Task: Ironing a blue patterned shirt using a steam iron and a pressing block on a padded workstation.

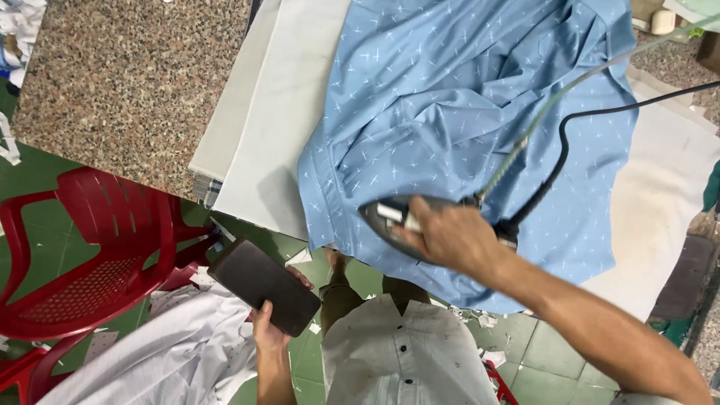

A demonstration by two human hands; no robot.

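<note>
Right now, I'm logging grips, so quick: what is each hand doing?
Left hand: closed around a flat dark rectangular phone.
Right hand: closed on the handle of a dark clothes iron, on a light-blue patterned shirt.

One iron (409, 225), one blue shirt (457, 112), one dark phone (262, 286), one red chair (97, 247)

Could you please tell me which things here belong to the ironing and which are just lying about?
In use:
- iron, gripped by the right hand
- blue patterned shirt under it
- white pressing pad

Lying about:
- red plastic chair
- white garment beside it
- dark phone, held in the left hand
</note>
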